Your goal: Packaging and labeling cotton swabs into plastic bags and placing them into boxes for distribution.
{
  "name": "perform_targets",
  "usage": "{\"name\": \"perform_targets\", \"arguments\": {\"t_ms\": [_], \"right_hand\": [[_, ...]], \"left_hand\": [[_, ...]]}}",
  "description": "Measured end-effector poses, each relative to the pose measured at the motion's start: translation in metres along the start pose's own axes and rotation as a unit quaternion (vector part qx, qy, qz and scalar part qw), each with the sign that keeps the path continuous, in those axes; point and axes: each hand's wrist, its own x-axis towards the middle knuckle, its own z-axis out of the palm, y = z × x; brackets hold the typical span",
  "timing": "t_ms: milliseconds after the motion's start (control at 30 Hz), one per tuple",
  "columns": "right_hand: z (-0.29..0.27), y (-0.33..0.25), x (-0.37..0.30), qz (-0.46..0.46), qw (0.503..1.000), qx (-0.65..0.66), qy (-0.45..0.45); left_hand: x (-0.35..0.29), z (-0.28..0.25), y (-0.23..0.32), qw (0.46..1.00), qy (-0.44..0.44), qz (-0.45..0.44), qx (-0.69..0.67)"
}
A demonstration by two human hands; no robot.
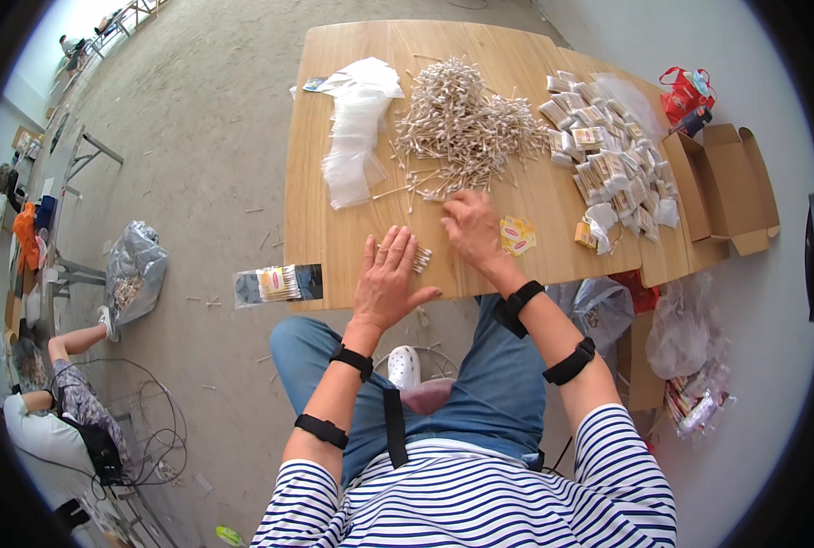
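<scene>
My left hand (391, 274) lies flat near the table's front edge, fingers stretched out. Under it is a small bunch of cotton swabs (422, 259), whose white tips show beside the fingers. My right hand (473, 224) is at the near edge of a big heap of loose cotton swabs (457, 114). Its fingers are curled and pinched together, and what is between them is hidden. Yellow printed cards (518, 236) lie just right of that hand. A filled clear packet of swabs (279, 283) sits at the table's left front corner, partly over the edge.
Clear empty bags (350, 137) overlap in a row left of the heap. Many filled swab packs (613, 169) are piled at the right. Beyond them stand an open cardboard box (727, 187) and a red bag (686, 91). Another person (69, 411) sits at the far left.
</scene>
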Motion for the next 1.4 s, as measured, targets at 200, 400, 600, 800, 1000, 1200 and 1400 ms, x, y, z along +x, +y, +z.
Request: {"name": "perform_targets", "arguments": {"t_ms": [200, 400, 600, 800, 1000, 1200, 1400], "right_hand": [[0.016, -0.034, 0.028, -0.043, 0.993, -0.103, 0.042], [0.041, -0.043, 0.030, -0.123, 0.988, -0.089, -0.002], [0.004, -0.012, -0.004, -0.149, 0.987, -0.015, 0.065], [0.005, -0.012, -0.009, 0.049, 0.996, -0.042, 0.064], [0.018, -0.016, -0.007, 0.084, 0.994, -0.072, 0.021], [0.016, -0.023, 0.007, 0.009, 0.997, -0.059, 0.053], [0.026, -0.018, 0.008, -0.019, 0.997, -0.079, 0.000]], "left_hand": [[-0.001, 0.000, 0.000, 1.000, -0.003, -0.003, 0.003], [0.000, 0.001, 0.001, 1.000, 0.001, -0.002, -0.017], [-0.002, 0.000, -0.001, 1.000, 0.003, -0.001, -0.008], [-0.001, 0.001, -0.001, 1.000, 0.000, -0.007, -0.005], [0.000, 0.000, 0.001, 1.000, 0.000, -0.008, -0.007], [-0.001, 0.001, -0.001, 1.000, 0.003, -0.011, -0.002], [0.000, 0.004, 0.001, 1.000, 0.014, -0.003, -0.008]]}}
